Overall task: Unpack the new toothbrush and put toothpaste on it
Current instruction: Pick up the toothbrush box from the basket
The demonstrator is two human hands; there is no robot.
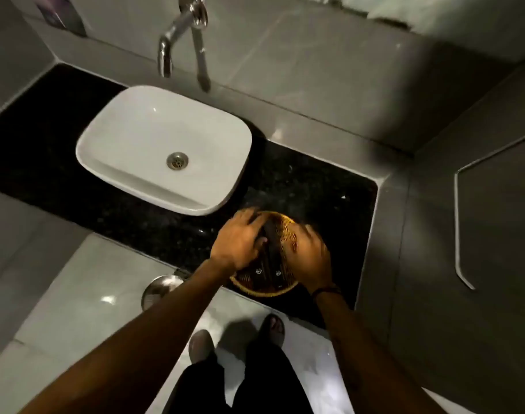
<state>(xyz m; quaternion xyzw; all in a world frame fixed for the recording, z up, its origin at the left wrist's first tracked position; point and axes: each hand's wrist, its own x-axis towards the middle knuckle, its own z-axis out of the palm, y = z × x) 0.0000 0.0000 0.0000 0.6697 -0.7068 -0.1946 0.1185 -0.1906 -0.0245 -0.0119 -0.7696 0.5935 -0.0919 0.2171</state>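
Observation:
A round woven basket stands on the black counter near its front edge. Several long dark boxes with small white logos lie in it. I cannot tell which one holds the toothbrush or the toothpaste. My left hand reaches in from the left, its fingers and thumb closed around the upper end of one dark box. Blurred by motion, my right hand covers the basket's right side, and its fingers are hidden.
A white basin sits on the black granite counter, left of the basket, under a chrome wall tap. Grey tiled walls close in the back and right. A round metal object and my feet are below, on the floor.

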